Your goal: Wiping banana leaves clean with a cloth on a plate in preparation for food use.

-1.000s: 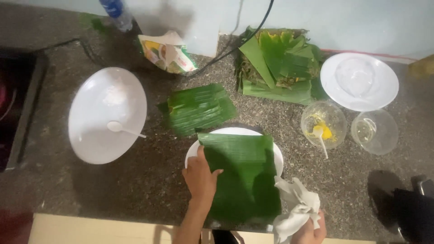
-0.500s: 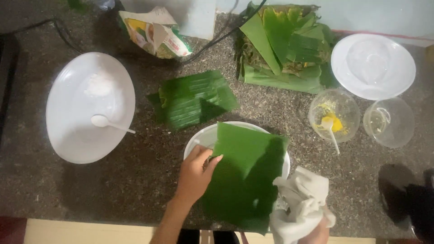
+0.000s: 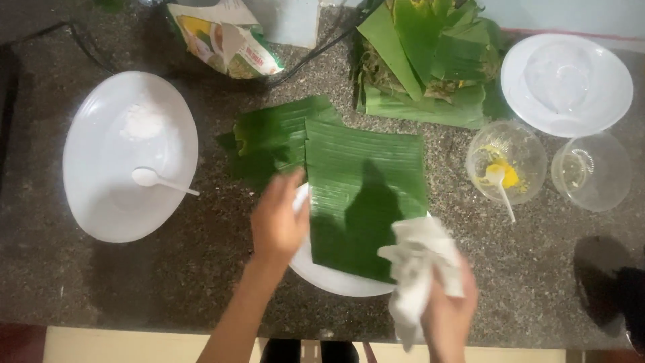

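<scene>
A large green banana leaf piece [image 3: 366, 195] lies flat over a white plate [image 3: 329, 275] on the dark speckled counter. My left hand [image 3: 279, 222] rests on the leaf's left edge, fingers holding it against the plate. My right hand [image 3: 447, 309] is closed around a crumpled white cloth [image 3: 420, 262], which touches the leaf's lower right corner. A second, folded banana leaf [image 3: 272, 138] lies just behind and to the left, partly under the big one.
A white oval dish [image 3: 101, 202] with white powder and a plastic spoon [image 3: 161, 180] sits at left. A pile of banana leaves [image 3: 430, 60], a white plate [image 3: 568, 84], two clear bowls [image 3: 507, 161] [image 3: 591, 171] and a food packet [image 3: 225, 44] stand behind.
The big leaf has been turned and shifted up, now lying squarer over the plate. My right hand with the cloth has risen onto its lower right corner. The view has come closer.
</scene>
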